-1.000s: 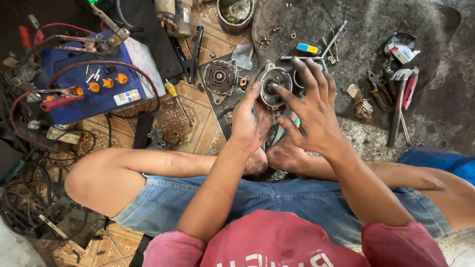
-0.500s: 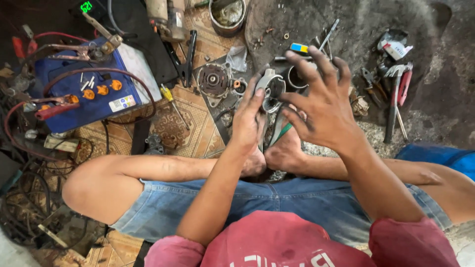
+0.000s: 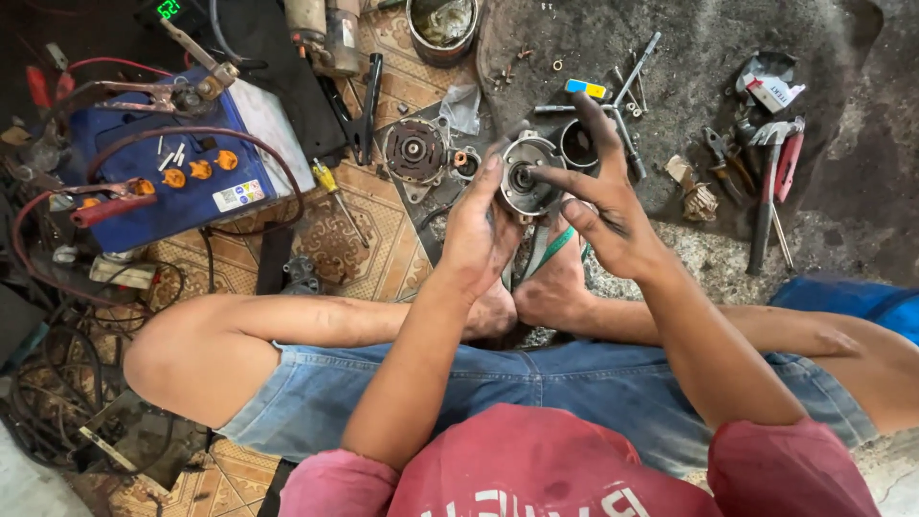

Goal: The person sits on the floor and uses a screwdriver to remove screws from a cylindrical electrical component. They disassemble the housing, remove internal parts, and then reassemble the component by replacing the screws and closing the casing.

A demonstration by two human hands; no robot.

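My left hand (image 3: 476, 230) grips a round grey metal motor housing (image 3: 524, 191) from its left side, holding it up above my feet. My right hand (image 3: 605, 196) is spread over the housing's right side, with one fingertip pressed to the hub at its centre. Just left of it on the floor lies a second round part with a dark centre (image 3: 414, 151). A dark ring-shaped part (image 3: 577, 146) lies just behind my right hand's fingers.
A blue battery (image 3: 182, 177) with red clamp leads sits at the left. Pliers with red handles (image 3: 783, 163), wrenches (image 3: 627, 81) and small bits lie on the grey ground at right. A metal can (image 3: 442, 24) stands at the top. Tangled cables fill the lower left.
The view has shifted, so everything sits lower and to the right in frame. My right hand's fingers have closed in from a wide spread, one finger now touching the housing's hub.
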